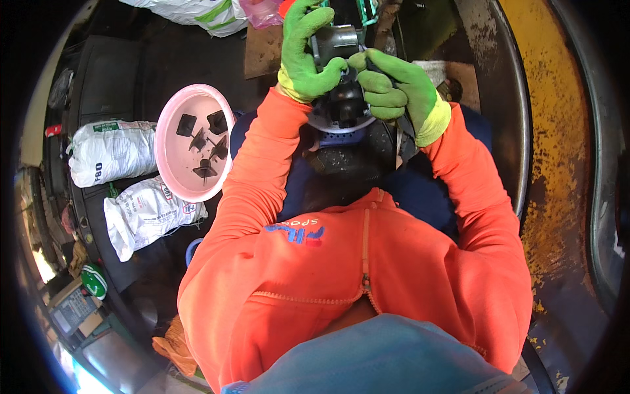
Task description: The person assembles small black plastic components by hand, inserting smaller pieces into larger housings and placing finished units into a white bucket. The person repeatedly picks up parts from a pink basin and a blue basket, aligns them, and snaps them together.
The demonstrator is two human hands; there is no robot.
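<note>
Both my hands wear green work gloves with yellow cuffs and meet in front of me at the top of the view. My left hand (305, 56) curls its thumb and fingers about the left side of a dark, shiny part (338, 41) with a curved, metallic-looking face. From the right, my right hand (397, 88) comes close to it, index finger and thumb pinched near the part's lower edge and the other fingers curled. What lies in that pinch is too small to make out. Just below, glossy black pieces (346, 108) sit in a round container with a purple perforated side (342, 136).
A pink basin (172, 187) to my left holds several black, square-ended pieces (217, 122). Beside it lie two white sacks (115, 154). A brown board (262, 52) is beyond my left hand. Along the right runs a worn yellow metal panel (558, 144) with a dark rim.
</note>
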